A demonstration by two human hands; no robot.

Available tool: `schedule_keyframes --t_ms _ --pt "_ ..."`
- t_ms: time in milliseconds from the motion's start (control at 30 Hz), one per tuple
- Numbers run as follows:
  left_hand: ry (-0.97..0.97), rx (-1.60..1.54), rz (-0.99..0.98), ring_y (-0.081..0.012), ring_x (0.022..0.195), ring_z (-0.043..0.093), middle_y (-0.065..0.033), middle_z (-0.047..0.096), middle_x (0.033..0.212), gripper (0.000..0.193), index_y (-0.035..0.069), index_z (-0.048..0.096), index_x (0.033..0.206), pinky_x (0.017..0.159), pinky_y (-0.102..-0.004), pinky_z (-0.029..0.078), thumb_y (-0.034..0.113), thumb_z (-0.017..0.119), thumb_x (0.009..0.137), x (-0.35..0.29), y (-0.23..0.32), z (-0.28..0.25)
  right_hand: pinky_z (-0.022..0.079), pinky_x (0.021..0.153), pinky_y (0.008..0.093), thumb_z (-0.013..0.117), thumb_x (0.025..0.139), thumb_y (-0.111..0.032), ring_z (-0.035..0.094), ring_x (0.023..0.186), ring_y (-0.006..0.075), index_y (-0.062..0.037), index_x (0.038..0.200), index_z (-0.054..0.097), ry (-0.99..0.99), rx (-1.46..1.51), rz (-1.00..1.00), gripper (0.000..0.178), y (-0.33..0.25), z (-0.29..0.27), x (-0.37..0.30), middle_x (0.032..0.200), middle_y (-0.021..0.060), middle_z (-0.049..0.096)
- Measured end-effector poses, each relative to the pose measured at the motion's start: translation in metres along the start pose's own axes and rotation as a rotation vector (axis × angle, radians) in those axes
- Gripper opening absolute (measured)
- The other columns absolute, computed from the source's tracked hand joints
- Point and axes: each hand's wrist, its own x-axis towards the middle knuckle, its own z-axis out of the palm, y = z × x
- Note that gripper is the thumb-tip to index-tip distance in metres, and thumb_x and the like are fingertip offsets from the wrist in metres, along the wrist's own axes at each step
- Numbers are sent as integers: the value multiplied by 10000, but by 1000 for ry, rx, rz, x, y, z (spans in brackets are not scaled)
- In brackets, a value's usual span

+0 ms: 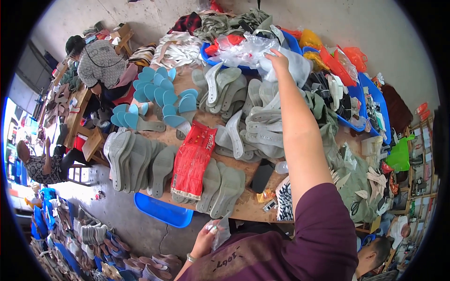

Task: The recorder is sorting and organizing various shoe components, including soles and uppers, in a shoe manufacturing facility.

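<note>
Fingers of the right hand [277, 59] are closing on a clear plastic bag [243, 49] spreading leftward at the bench's [243, 208] far side; the left hand [209, 232] is pinching a small upright clear sheet [221, 232] near the body.

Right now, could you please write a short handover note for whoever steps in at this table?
Right hand: stretched far across the table, fingers on a clear plastic bag heaped over the blue tub.
Left hand: close to the body, pinching a small clear plastic piece.
Grey soles lie in rows on the wooden table, beside a red packet.
Bag not yet lifted clear.
</note>
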Motion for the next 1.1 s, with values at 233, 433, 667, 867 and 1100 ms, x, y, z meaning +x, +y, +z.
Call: schedule_keyframes --t_ms 233,433,667,867,1100 --pt "167 -156 31 -48 720 524 26 605 840 265 39 597 1168 643 -189 406 147 535 934 -21 -17 -26 392 892 341 736 741 -225 456 1190 215 -32 1352 437 -162 268 362 707 -37 44 -31 1343 95 487" --pt "155 -189 67 -49 696 514 31 589 820 227 44 612 1099 621 -191 400 176 503 950 -6 5 -23 427 817 294 697 760 -163 534 1067 179 -23 1268 530 -202 -39 89 553 -29 21 -31 1285 108 531" --pt "-53 -431 127 -125 695 531 2 535 809 313 101 537 1088 596 -281 454 366 532 921 19 71 5 459 752 246 648 788 -108 569 858 100 -39 1147 626 -472 -15 214 366 -75 -30 -172 1017 57 652" --pt "-129 -328 349 -141 971 522 -41 560 1135 410 119 447 1347 902 -303 437 312 419 987 110 187 96 449 807 249 669 812 -151 547 987 124 -77 1414 329 -799 504 418 696 -128 -74 -328 1211 66 545" --pt "-593 -468 503 -271 1275 395 -110 399 1386 461 182 244 1436 1029 -435 367 302 327 999 139 209 178 475 689 255 632 823 -86 606 890 164 -32 1408 319 -422 663 545 666 -135 -93 -379 1179 106 567"
